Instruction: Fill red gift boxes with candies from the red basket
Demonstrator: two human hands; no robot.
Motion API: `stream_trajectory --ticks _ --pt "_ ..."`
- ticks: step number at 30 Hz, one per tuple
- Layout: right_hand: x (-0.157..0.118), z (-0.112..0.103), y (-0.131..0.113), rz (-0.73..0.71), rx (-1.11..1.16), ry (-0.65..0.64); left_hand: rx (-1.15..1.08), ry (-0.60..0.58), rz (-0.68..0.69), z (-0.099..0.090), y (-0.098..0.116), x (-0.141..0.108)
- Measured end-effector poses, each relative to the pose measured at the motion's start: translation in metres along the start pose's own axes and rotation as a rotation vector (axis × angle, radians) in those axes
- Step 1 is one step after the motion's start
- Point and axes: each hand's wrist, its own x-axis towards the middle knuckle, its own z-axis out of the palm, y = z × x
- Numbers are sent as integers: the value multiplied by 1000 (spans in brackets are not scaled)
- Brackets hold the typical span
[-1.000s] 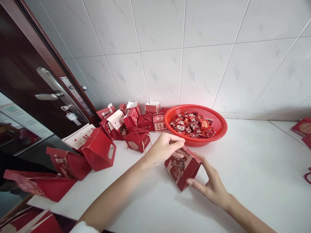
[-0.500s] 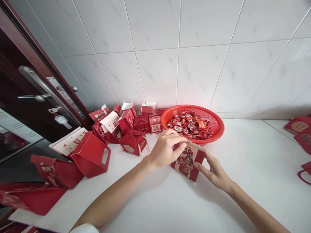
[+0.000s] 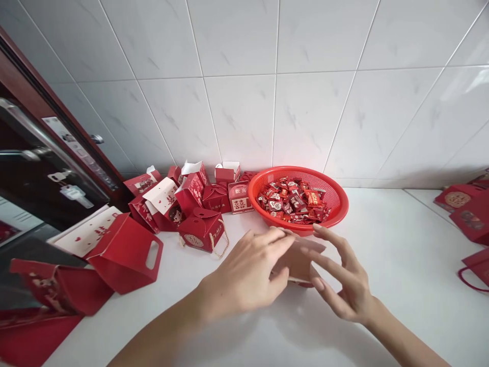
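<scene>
Between my hands is a small red gift box [image 3: 300, 262], its top open toward me and its plain brownish inside showing. My left hand [image 3: 248, 270] grips the box's left side, with the fingers over the far edge and the thumb near the front; it covers part of the box. At the right side, my right hand [image 3: 346, 278] has its fingers spread, the tips at the open flaps. Whether those tips touch the card is hard to see. Just behind the box sits a red plastic basket [image 3: 336, 196] holding many wrapped candies [image 3: 294, 201].
Several red printed boxes, including one with rope handles [image 3: 200, 229], crowd the left of the white table [image 3: 393, 250]. A larger red box [image 3: 126, 252] stands nearer. More red boxes [image 3: 473, 214] lie at the far right. Behind is a tiled wall; a door with keys [image 3: 76, 193] is at left.
The box has tipped so its open top faces me instead of its printed front. My right hand's fingers have lifted and spread from its side. The view has shifted slightly right.
</scene>
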Motion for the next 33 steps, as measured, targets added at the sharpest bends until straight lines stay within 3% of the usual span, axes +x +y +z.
stream_trajectory --ticks 6,16,22,27,33 --pt "-3 1 -3 -21 71 -96 107 -86 -7 0 15 -12" --pt "9 4 5 129 264 -126 -36 47 -153 -1 -5 0" --pt "19 13 19 38 284 -105 30 72 -174 -16 -15 -3" --pt "32 20 31 -71 128 -85 121 15 -142 -30 -33 0" --pt "41 26 39 -153 -30 -7 22 76 -200 -22 -55 13"
